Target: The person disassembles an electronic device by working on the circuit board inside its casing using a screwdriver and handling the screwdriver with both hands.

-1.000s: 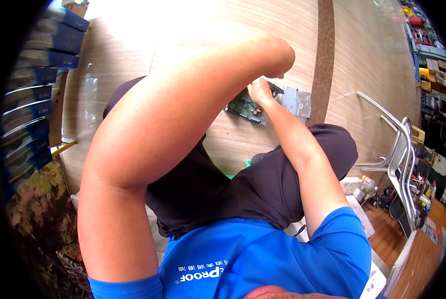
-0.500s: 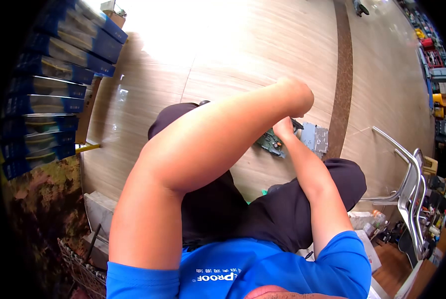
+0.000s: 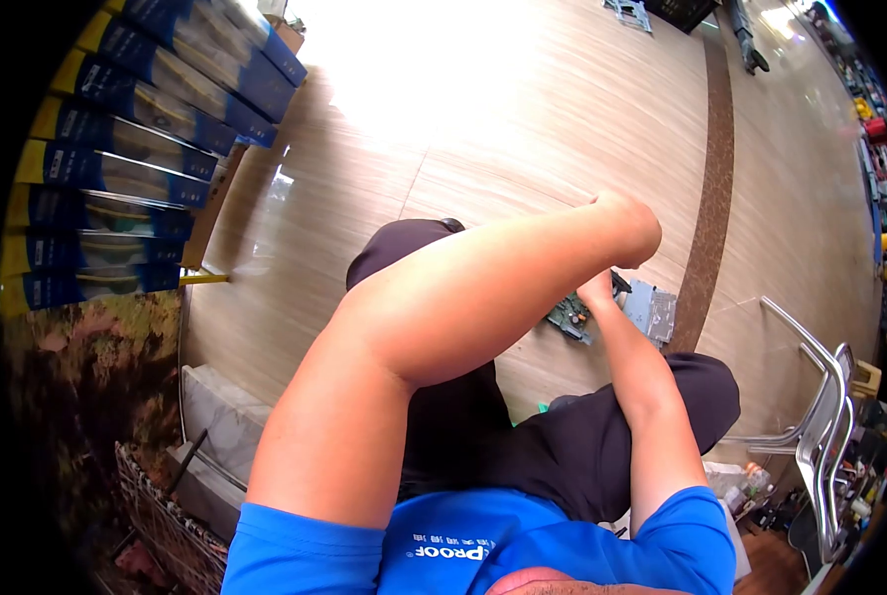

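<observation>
On my feed, my right hand (image 3: pixel 594 289) is at the circuit board (image 3: pixel 569 316) on the floor (image 3: pixel 523 129), my left hand (image 3: pixel 634 233) close by. I can't tell how either grips.

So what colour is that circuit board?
The circuit board is mostly green, best seen in the head view.

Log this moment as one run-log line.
left grip: fingers hidden | right grip: at green circuit board, hold unclear | grey metal piece: right of board
</observation>
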### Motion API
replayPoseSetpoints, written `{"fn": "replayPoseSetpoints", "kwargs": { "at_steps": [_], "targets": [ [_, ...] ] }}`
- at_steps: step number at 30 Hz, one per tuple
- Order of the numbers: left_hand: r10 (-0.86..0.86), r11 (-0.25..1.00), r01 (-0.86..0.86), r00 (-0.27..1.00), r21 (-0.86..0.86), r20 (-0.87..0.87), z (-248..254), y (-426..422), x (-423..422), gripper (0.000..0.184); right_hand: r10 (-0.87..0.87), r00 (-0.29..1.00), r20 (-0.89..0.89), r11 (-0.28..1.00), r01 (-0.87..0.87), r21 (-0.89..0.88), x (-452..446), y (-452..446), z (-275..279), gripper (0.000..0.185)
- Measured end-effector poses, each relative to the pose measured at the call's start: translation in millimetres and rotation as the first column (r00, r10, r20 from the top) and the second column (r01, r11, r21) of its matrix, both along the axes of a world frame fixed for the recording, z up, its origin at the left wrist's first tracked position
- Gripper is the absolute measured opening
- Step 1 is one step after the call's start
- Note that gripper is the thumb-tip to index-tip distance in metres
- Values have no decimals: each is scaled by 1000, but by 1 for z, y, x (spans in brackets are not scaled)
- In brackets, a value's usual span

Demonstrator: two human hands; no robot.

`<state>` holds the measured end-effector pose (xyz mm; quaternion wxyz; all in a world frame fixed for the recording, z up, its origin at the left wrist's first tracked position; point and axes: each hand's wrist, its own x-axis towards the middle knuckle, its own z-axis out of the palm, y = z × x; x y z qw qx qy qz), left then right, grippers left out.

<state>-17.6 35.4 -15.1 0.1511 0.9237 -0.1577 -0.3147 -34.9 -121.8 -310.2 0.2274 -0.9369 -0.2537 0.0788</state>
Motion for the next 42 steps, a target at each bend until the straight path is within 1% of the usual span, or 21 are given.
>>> {"fn": "replayPoseSetpoints", "kwargs": {
  "at_steps": [1,2,3,5,8,9,11,14,15,17,21,23,24,26,29,32,35,38,41,42],
  "targets": [
    [3,1000,-3,1000,0,0,0,1,-1,33,-31,999,-28,999,30,-32,-1,3,11,30],
    [1,1000,-1,999,2,45,-1,0,-2,30,-63,997,-54,996,59,-65,-3,6,24,31],
    [-1,1000,1,996,5,90,-1,0,-3,31,-123,988,-95,983,109,-145,-5,9,33,31],
    [0,1000,-1,996,3,84,-1,1,-3,31,-185,974,-132,962,153,-227,-6,10,36,31],
    [-1,1000,2,999,-9,51,-1,1,-1,31,-112,993,-47,982,104,-158,-4,5,19,31],
    [-5,1000,5,1000,-18,23,-1,1,0,35,-52,998,-21,985,48,-167,0,0,5,31],
    [-5,1000,5,1000,-9,29,-1,1,0,35,8,1000,5,984,-7,-177,6,-8,-21,31],
    [-10,1000,10,1000,-4,24,0,1,0,35,95,994,54,987,-87,-138,8,-10,-34,32],
    [-15,1000,15,1000,-10,13,0,1,0,36,84,995,51,994,-80,-70,8,-9,-35,32],
    [-11,1000,11,1000,-9,19,0,1,0,36,73,996,47,997,-73,-3,8,-10,-38,31],
    [-9,1000,9,999,2,31,0,1,-1,36,102,988,113,992,-109,56,12,-10,-39,33],
    [-9,1000,8,999,3,33,-1,0,0,36,113,984,141,989,-124,77,10,-10,-31,34],
    [-8,1000,8,999,6,36,-2,-1,0,36,24,999,38,1000,-24,0,4,-4,-6,33],
    [-5,1000,5,999,4,34,-1,-1,0,36,-74,996,-55,994,70,-86,2,-2,5,33],
    [2,1000,-2,1000,4,29,-1,-1,0,35,-30,999,-37,988,24,-152,2,-2,-1,32],
    [0,1000,0,1000,2,16,-2,-1,2,35,19,999,-31,989,-23,-144,2,-3,-8,31],
    [-2,1000,2,1000,1,15,-2,-1,1,34,45,999,17,996,-43,-75,2,-5,-20,31],
    [-3,1000,3,1000,6,25,-1,0,1,34,76,997,-2,997,-76,-6,6,-8,-31,32],
    [-10,1000,10,1000,9,25,-2,0,1,34,59,998,8,997,-60,51,6,-9,-33,32],
    [-11,1000,10,1000,9,27,-2,0,1,34,27,1000,10,998,-28,57,4,-5,-23,32]
  ]
}}
